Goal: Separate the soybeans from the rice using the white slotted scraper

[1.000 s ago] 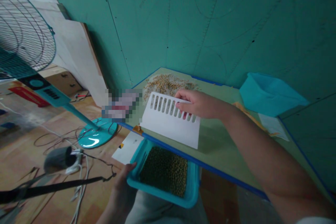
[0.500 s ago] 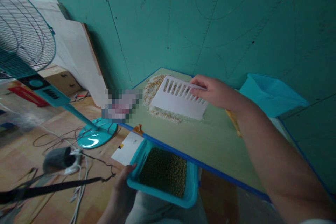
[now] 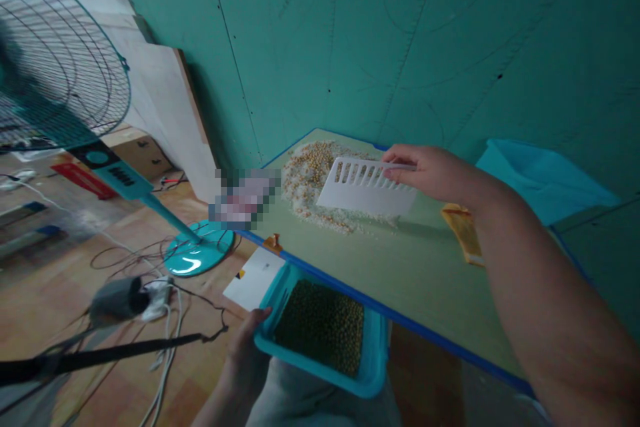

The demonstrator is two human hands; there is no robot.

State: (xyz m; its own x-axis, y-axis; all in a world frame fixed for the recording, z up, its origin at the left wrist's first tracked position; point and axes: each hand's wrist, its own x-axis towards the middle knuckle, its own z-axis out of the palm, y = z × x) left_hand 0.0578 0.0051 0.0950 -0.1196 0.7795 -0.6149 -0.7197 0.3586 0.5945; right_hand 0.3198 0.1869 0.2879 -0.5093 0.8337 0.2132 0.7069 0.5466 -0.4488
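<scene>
My right hand [image 3: 433, 172] grips the top edge of a white slotted scraper card [image 3: 367, 188], held tilted with its lower edge on the green table [image 3: 400, 280]. The card stands at the right side of a pile of pale beans and grains [image 3: 313, 180] in the table's far left corner. My left hand [image 3: 247, 353] holds the left rim of a teal tray [image 3: 373, 360] filled with greenish beans [image 3: 320, 325], kept on my lap just below the table's blue front edge.
A teal pedestal fan [image 3: 65, 80] with its round base [image 3: 197, 253] stands on the wooden floor at left, among cables. A teal bag [image 3: 540, 180] and a yellow packet [image 3: 465, 233] lie at the table's right. A teal wall rises behind the table.
My right hand carried the white card from near the table's front edge back to the bean pile in the far corner. The left hand and tray stayed put.
</scene>
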